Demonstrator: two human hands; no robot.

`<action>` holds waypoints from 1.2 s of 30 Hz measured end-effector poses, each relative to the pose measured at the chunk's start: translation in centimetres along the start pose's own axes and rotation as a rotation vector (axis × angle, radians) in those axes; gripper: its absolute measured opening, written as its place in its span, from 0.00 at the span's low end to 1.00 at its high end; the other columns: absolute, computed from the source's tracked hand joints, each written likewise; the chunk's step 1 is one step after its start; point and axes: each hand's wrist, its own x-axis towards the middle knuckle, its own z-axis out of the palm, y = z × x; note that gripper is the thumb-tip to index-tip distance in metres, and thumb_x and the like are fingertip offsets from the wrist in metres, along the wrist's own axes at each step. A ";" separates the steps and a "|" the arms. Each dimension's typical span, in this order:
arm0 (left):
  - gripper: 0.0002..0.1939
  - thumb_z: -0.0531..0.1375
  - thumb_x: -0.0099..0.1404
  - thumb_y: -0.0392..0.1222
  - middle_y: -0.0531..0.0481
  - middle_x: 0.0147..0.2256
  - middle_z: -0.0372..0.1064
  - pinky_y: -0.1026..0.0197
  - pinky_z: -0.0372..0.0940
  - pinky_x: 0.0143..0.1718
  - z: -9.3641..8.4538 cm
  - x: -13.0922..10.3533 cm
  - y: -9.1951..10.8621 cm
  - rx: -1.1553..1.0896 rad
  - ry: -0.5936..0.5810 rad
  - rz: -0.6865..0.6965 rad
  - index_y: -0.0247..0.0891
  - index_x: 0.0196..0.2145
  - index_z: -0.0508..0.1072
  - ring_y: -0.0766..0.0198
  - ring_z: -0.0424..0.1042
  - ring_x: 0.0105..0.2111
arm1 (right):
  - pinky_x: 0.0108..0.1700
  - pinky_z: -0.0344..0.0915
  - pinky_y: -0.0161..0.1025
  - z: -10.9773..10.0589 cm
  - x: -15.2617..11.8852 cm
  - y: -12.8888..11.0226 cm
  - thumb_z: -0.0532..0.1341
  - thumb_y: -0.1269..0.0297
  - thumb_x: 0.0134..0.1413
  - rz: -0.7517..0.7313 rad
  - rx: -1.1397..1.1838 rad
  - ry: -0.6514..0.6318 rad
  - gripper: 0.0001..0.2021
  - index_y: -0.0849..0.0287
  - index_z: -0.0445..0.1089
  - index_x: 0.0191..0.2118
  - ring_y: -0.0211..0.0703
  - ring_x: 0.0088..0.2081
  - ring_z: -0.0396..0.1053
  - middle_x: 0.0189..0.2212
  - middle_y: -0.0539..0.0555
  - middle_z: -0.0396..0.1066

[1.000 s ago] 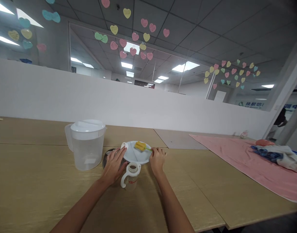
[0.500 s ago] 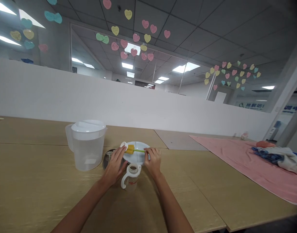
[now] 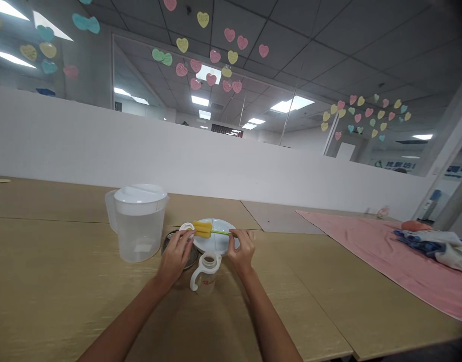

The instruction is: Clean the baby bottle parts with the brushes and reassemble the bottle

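Note:
My left hand [image 3: 175, 255] grips a white ring-shaped cap [image 3: 186, 227] between its fingers. A yellow sponge brush [image 3: 202, 230] with a thin green handle lies level, its sponge tip against or just beside the cap. My right hand [image 3: 243, 248] pinches the far end of that handle. Beneath them is a white divided plate [image 3: 217, 245]. Nearer to me a small clear bottle [image 3: 206, 279] stands upright, uncapped, with a white hooked handle round its neck and red lettering. A dark round metal dish [image 3: 193, 259] sits partly hidden under my left hand.
To the left stands a lidded, translucent plastic pitcher [image 3: 139, 226]. A pink cloth [image 3: 381, 256] covers the right of the table, with bundled fabric [image 3: 434, 245] and an orange-red item [image 3: 415, 225] on it. A low white wall [image 3: 200, 166] runs behind the table.
My left hand has shifted left with the cap, and my right hand slightly right with the brush. More of the yellow sponge now shows outside the cap.

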 end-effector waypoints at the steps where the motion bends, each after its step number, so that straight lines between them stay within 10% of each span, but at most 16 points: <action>1: 0.15 0.44 0.68 0.42 0.46 0.42 0.66 0.56 0.63 0.49 -0.1 0.0 -0.1 0.007 0.008 -0.006 0.39 0.47 0.66 0.60 0.67 0.44 | 0.39 0.55 0.39 0.0 0.1 0.1 0.52 0.71 0.54 0.023 -0.013 0.021 0.09 0.59 0.69 0.31 0.41 0.33 0.64 0.28 0.53 0.71; 13: 0.14 0.46 0.66 0.45 0.46 0.40 0.70 0.56 0.65 0.44 0.5 -0.3 -1.4 -0.077 -0.065 -0.063 0.39 0.43 0.66 0.59 0.70 0.41 | 0.39 0.53 0.38 0.3 -0.6 0.6 0.53 0.73 0.53 0.021 -0.030 -0.016 0.09 0.59 0.70 0.30 0.40 0.34 0.62 0.29 0.52 0.71; 23: 0.23 0.55 0.58 0.53 0.44 0.43 0.69 0.54 0.65 0.44 0.9 0.3 -3.5 -0.516 0.174 -0.608 0.37 0.47 0.65 0.57 0.69 0.42 | 0.36 0.51 0.38 0.6 -0.2 1.1 0.54 0.76 0.50 0.013 -0.158 0.091 0.09 0.58 0.68 0.28 0.41 0.32 0.60 0.25 0.50 0.69; 36: 0.22 0.58 0.53 0.40 0.44 0.43 0.58 0.56 0.70 0.37 1.5 -0.2 -4.2 -0.328 0.110 -0.537 0.38 0.48 0.69 0.60 0.66 0.40 | 0.37 0.50 0.38 0.9 -0.4 1.5 0.54 0.76 0.49 0.034 -0.196 0.029 0.09 0.58 0.69 0.28 0.41 0.32 0.60 0.24 0.50 0.68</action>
